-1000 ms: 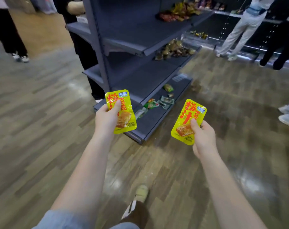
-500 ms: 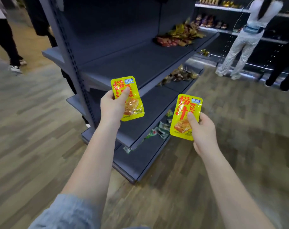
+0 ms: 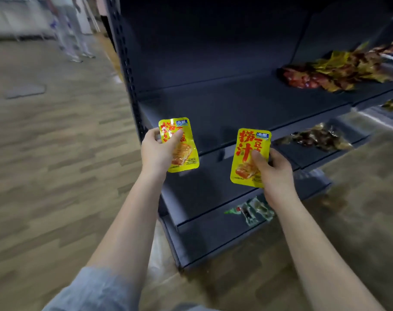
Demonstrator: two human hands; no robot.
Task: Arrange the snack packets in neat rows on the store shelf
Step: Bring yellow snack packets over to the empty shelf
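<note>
The left hand (image 3: 157,151) and right hand (image 3: 272,169) are each pinching a yellow packet (image 3: 179,144); laying them flat, edges aligned, on the shelf (image 3: 236,108) at twelve o'clock seems best.

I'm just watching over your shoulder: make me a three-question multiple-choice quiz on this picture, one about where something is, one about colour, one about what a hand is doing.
1. Where does the heap of red and gold packets lie?
A. on the floor
B. at the right end of the upper shelf
C. in the left hand

2. What colour are the two held packets?
A. yellow
B. blue
C. white

3. What is the right hand doing?
A. hanging idle
B. pressing flat on a shelf
C. gripping a packet

Answers:
1 B: the heap sits on the upper shelf, far right.
2 A: left packet and right packet are yellow with red print.
3 C: the right hand has its thumb across its packet.
</note>
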